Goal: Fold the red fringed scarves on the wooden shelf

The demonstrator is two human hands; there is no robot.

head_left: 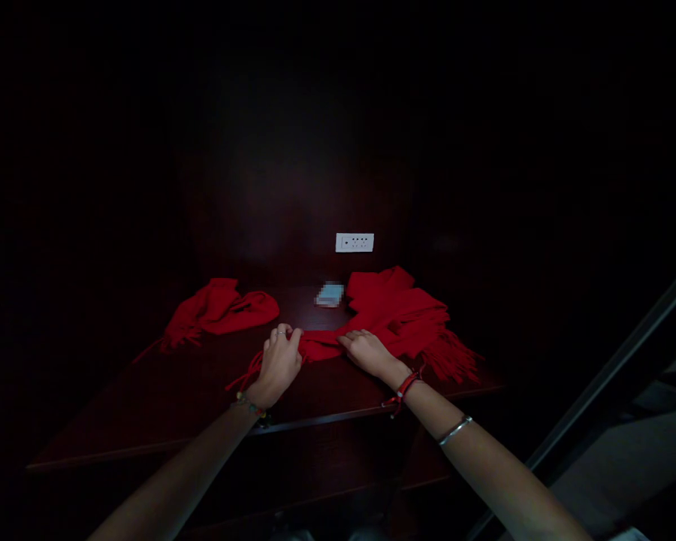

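The left hand [282, 364] grips the fringed end of a red scarf [322, 346], fingers bent over the cloth. The right hand [367, 352] lies on the same scarf, to the right of the left hand, with its fingers low on the cloth; whether they pinch it cannot be determined. The scarf lies near the front edge of a dark red table [203, 398]. Its right part meets a larger red fabric pile [399, 308], fringed at the right; the boundary between them is not distinguishable. A separate bundled red cloth [219, 308] lies at the far left, also fringed. A pale blurred object [330, 294] sits between the two, below a white wall socket [354, 243].
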